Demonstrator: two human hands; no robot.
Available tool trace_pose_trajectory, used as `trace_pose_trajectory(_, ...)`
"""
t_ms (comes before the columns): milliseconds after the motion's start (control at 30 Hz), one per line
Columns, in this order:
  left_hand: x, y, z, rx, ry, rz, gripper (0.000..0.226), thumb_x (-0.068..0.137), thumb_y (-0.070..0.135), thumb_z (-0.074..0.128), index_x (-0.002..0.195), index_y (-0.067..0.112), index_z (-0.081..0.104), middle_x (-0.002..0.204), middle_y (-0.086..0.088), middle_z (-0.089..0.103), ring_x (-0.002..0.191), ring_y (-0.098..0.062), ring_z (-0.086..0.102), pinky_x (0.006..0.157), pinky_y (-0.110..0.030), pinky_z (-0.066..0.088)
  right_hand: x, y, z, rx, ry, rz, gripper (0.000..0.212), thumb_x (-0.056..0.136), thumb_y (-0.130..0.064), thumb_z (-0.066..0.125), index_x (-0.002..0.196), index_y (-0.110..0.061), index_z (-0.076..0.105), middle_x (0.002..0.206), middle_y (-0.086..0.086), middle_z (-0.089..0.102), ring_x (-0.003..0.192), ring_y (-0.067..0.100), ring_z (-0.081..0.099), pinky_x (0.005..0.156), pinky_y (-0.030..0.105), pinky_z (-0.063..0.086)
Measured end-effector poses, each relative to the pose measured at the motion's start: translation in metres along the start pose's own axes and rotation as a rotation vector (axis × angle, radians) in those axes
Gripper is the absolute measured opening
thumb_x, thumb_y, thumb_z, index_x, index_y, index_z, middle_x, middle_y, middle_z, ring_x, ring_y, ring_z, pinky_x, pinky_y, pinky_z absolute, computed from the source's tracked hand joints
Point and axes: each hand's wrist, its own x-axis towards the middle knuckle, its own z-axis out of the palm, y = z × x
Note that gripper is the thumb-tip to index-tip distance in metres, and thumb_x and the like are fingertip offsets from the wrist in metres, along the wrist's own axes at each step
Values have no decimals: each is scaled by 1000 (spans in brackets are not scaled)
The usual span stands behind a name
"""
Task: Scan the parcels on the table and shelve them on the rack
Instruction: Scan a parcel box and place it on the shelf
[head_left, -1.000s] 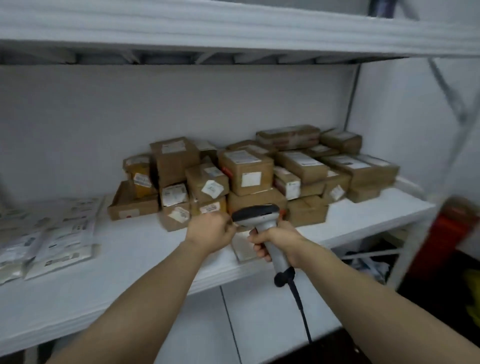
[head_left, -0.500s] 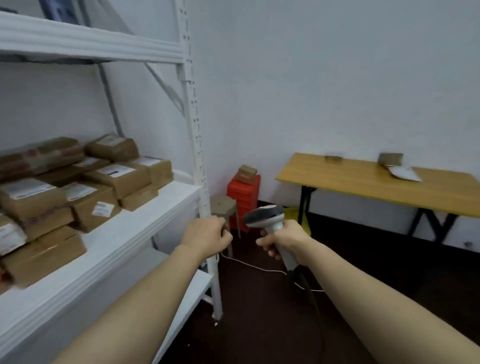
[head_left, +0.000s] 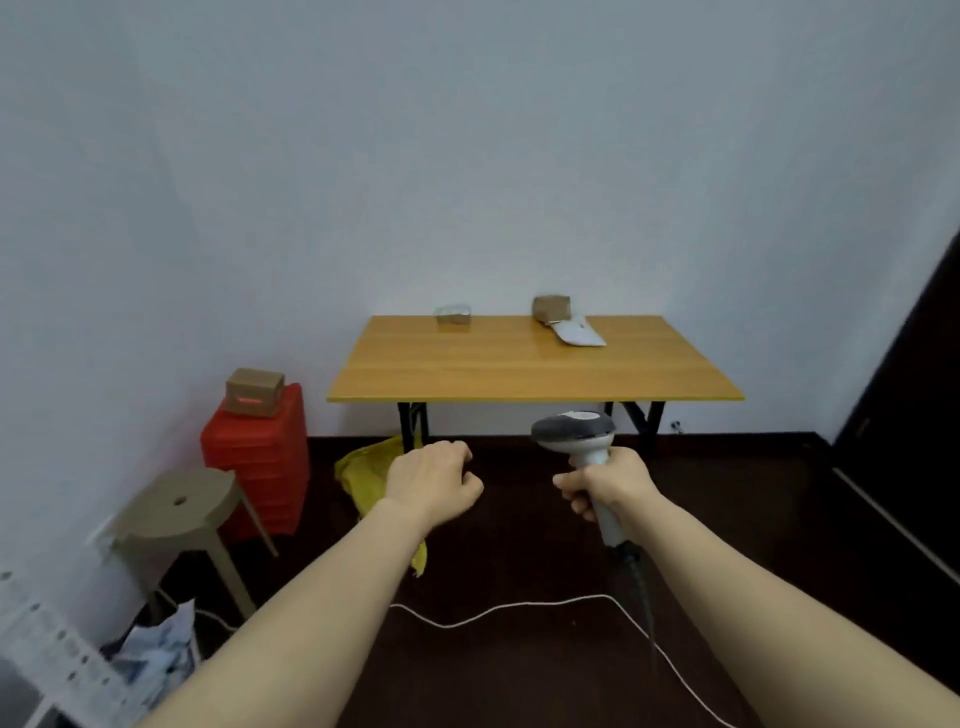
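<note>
Parcels (head_left: 551, 310) on table (head_left: 519, 374), well beyond right grip (head_left: 608, 483) around scanner (head_left: 574, 431), left grip (head_left: 434, 480) curled, empty

no legible text, box (head_left: 254, 399) mark maybe lettering

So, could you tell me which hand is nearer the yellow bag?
Left. The left hand hovers just right of the yellow bag; the right hand, gripping the scanner, is farther right.
</note>
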Motion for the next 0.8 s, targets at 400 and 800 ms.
trace_pose_trajectory(400,256,27,66,-70,-116,76,34,89,37,45,115,20,59,98,4,65,90,-21,62,65,-31,49,215,-16,-71,132,174,93,15,79,1,74,83,-6,61,51,5,63,40,15,54,43,27,43)
trace_pose_trajectory(800,519,91,146,-112,-153,-77,46,90,41,48,132,23,52,118,1,64,109,-23,58,80,-33,46,491,-43,-181,162,171,96,19,78,1,74,85,-5,58,48,4,61,36,14,52,41,23,42)
